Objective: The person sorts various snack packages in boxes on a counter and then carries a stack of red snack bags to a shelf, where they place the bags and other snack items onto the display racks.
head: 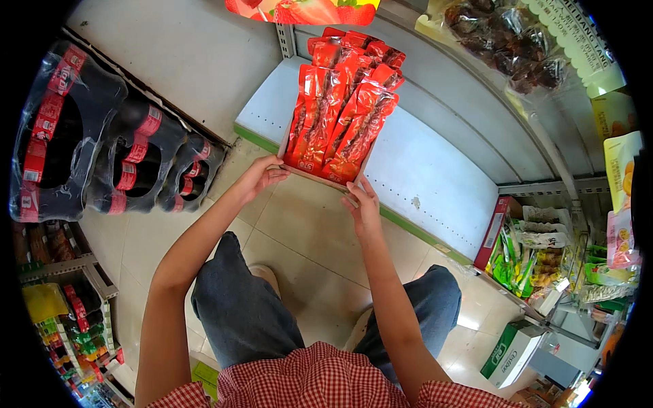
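Both hands are on a shallow open box (326,178) filled with red plastic snack packets (344,107), which have clear windows showing dark strips. My left hand (264,176) grips the near left corner, fingers curled under the rim. At the near right corner my right hand (364,203) holds the box, thumb at its edge. The box overlaps a white metal shelf (428,173) with a green front strip, and its near end juts past that strip. Whether its underside rests on the shelf is hidden.
Shrink-wrapped packs of dark drink bottles (137,158) stand at the left. Hanging bags of dark sweets (510,46) and a strawberry-printed packet (306,11) hang overhead. A maroon box of snacks (495,234) sits at the shelf's right end. A green-and-white carton (512,353) lies lower right.
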A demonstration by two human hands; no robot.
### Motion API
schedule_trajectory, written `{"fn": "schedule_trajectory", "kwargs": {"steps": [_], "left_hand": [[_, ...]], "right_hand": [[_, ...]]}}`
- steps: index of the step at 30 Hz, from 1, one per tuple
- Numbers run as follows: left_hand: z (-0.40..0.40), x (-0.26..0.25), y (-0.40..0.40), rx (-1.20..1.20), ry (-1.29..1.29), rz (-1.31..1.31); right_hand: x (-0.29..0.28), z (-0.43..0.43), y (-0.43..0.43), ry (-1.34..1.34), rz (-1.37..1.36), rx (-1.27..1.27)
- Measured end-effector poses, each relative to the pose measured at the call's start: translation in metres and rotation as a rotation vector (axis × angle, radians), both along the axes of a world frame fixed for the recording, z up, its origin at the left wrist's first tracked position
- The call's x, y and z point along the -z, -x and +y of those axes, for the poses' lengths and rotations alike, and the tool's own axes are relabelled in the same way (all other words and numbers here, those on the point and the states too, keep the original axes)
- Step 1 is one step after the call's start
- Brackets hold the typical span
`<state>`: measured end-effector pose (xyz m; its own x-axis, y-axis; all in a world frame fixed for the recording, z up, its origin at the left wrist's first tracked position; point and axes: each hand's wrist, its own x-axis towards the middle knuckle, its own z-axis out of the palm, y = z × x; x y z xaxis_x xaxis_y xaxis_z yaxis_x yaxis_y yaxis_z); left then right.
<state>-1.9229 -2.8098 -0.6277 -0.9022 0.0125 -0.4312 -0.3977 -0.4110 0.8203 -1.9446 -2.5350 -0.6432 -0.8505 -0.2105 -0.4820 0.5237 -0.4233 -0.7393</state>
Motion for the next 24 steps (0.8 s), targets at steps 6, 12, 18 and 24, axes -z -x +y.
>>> {"fn": "schedule_trajectory", "kwargs": {"steps": [6,12,18,24], "left_hand": [[-0.008,0.013,0.016,0.024,0.022,-0.021],[-0.016,0.018,0.028,-0.012,0.017,-0.061],[-0.022,0.019,0.034,-0.025,0.049,-0.089],[-0.012,-0.005,0.048,0.035,0.419,-0.075]], "right_hand": [[0.018,-0.009,0.016,-0.007,0.009,0.024],[0.025,-0.022,0.019,-0.009,0.013,0.056],[0.015,-0.029,0.021,-0.118,-0.003,0.043],[0.008,-0.026,0.028,-0.334,0.07,0.017]]}}
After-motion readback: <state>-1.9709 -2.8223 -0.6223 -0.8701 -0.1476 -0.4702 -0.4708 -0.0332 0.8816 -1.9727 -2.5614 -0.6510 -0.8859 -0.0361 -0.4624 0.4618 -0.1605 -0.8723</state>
